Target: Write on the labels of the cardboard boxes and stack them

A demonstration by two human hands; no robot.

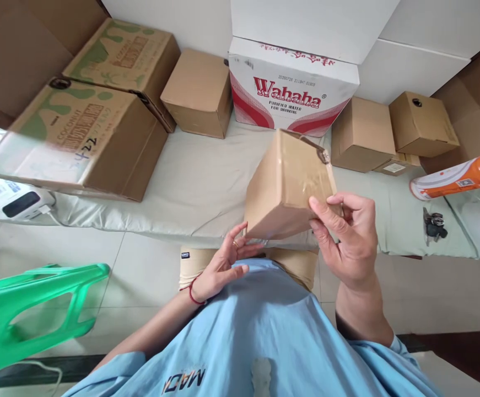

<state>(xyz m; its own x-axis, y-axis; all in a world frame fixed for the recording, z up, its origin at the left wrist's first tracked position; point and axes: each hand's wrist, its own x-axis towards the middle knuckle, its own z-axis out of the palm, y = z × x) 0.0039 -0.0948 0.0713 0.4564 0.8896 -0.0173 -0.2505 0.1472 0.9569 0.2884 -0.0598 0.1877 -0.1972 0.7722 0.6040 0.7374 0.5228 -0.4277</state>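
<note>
A small brown cardboard box (301, 176) is tilted at the front edge of the cloth-covered surface, just before my body. A dark round mark shows at its upper right corner, and shiny tape crosses its face. My right hand (345, 234) is closed on the box's lower right edge, thumb and fingers pinching it. At the lower left corner is my left hand (227, 264), its fingers stretched out and apart; the fingertips are against or just under the box, and I cannot tell whether they bear it. A red string bracelet circles the left wrist.
Large coconut cartons (111, 138) stand at left, beside a smaller brown box (200, 91). A Wahaha carton (293, 94) is at the back. More brown boxes (363, 132), an orange bottle (463, 175) and keys (433, 225) lie right. A green stool (37, 314) stands on the floor at left.
</note>
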